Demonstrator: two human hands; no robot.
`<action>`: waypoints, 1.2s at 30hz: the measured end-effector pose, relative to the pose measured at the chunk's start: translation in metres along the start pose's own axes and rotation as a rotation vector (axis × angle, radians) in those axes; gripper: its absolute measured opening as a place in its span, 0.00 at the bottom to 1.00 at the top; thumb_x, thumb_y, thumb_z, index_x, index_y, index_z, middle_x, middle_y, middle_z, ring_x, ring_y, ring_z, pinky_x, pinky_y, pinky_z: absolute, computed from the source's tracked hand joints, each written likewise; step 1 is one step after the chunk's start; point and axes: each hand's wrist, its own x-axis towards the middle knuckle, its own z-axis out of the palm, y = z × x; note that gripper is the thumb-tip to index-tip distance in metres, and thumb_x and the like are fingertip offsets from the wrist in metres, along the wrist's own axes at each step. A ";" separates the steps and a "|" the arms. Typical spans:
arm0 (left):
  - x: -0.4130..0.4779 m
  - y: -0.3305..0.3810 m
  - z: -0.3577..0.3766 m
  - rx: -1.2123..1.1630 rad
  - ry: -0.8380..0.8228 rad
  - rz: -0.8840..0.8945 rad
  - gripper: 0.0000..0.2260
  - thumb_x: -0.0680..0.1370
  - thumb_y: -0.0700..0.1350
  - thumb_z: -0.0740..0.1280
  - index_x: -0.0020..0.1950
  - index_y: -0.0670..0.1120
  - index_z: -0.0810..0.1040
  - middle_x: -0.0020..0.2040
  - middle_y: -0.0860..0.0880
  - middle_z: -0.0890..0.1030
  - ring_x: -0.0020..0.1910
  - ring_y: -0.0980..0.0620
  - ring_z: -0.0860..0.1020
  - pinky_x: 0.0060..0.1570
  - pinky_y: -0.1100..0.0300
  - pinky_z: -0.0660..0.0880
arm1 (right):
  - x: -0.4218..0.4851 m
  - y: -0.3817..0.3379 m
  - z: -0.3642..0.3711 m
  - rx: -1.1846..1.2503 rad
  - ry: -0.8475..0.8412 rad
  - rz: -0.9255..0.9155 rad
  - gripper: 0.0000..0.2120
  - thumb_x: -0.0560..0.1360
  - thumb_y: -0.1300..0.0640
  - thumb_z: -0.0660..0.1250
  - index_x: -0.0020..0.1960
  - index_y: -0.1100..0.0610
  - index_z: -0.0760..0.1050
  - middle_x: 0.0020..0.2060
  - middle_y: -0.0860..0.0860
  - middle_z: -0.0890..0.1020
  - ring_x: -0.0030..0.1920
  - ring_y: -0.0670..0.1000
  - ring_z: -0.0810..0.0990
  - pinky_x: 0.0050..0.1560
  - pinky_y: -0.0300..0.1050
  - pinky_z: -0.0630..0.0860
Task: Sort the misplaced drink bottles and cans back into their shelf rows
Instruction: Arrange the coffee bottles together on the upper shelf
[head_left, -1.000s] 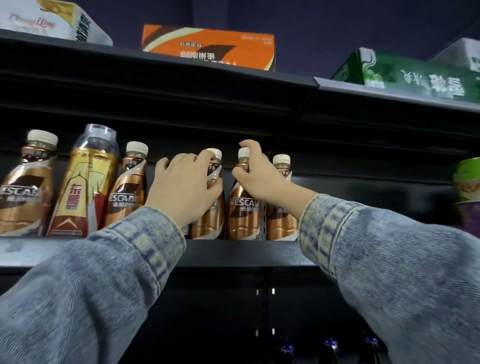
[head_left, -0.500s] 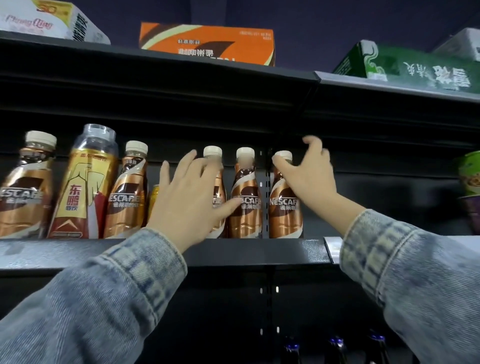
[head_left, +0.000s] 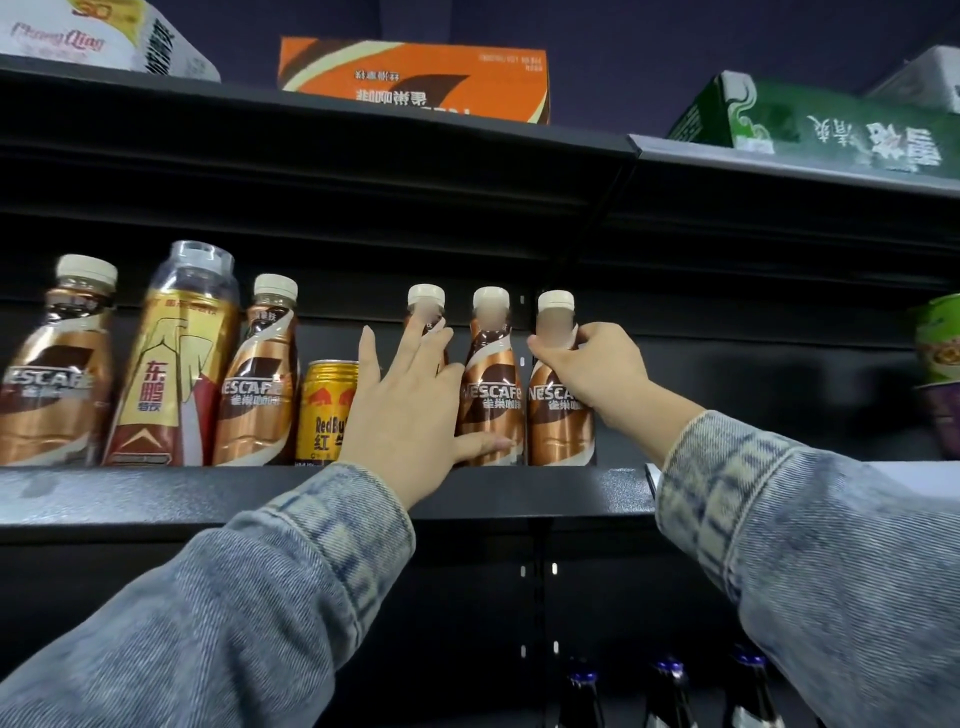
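Brown Nescafe coffee bottles stand in a row on the black shelf (head_left: 571, 491). My right hand (head_left: 589, 371) is closed around the neck of the rightmost Nescafe bottle (head_left: 558, 421). My left hand (head_left: 410, 410) is spread open with fingers apart in front of another Nescafe bottle (head_left: 426, 306), its thumb touching the base of the middle bottle (head_left: 491, 374). A gold Red Bull can (head_left: 327, 410) stands just left of my left hand. A taller gold Dongpeng bottle (head_left: 176, 358) stands between two Nescafe bottles (head_left: 54, 374) (head_left: 260, 379) at the left.
Cartons sit on the top shelf: white (head_left: 98, 36), orange (head_left: 415, 78), green (head_left: 810, 124). A green and purple cup (head_left: 937, 374) stands at the far right. Dark bottles with blue caps (head_left: 667, 691) are on a lower shelf. Shelf right of the Nescafe row is bare.
My left hand let go of its bottle and spread open, uncovering the Red Bull can. My right hand shifted from the middle bottle to the rightmost one and closed on its neck.
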 end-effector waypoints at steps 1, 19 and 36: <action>0.000 0.000 0.000 -0.003 -0.002 -0.001 0.36 0.70 0.71 0.54 0.70 0.49 0.66 0.77 0.49 0.52 0.76 0.50 0.41 0.70 0.40 0.39 | 0.000 0.000 0.000 -0.007 0.001 -0.002 0.13 0.72 0.45 0.69 0.40 0.55 0.75 0.30 0.48 0.76 0.33 0.48 0.75 0.32 0.42 0.70; -0.021 -0.003 -0.005 -0.033 0.087 0.024 0.37 0.71 0.68 0.46 0.72 0.48 0.64 0.77 0.49 0.55 0.76 0.50 0.45 0.71 0.43 0.40 | -0.024 -0.029 0.001 -0.080 0.184 -0.118 0.31 0.76 0.43 0.63 0.72 0.59 0.60 0.64 0.58 0.71 0.61 0.59 0.73 0.58 0.55 0.73; -0.075 -0.090 -0.012 -0.055 0.182 -0.336 0.30 0.73 0.62 0.62 0.69 0.49 0.59 0.67 0.53 0.72 0.73 0.53 0.61 0.72 0.44 0.46 | -0.048 -0.148 0.095 -0.655 -0.652 -0.527 0.32 0.78 0.36 0.53 0.68 0.61 0.69 0.57 0.55 0.77 0.52 0.54 0.75 0.53 0.45 0.66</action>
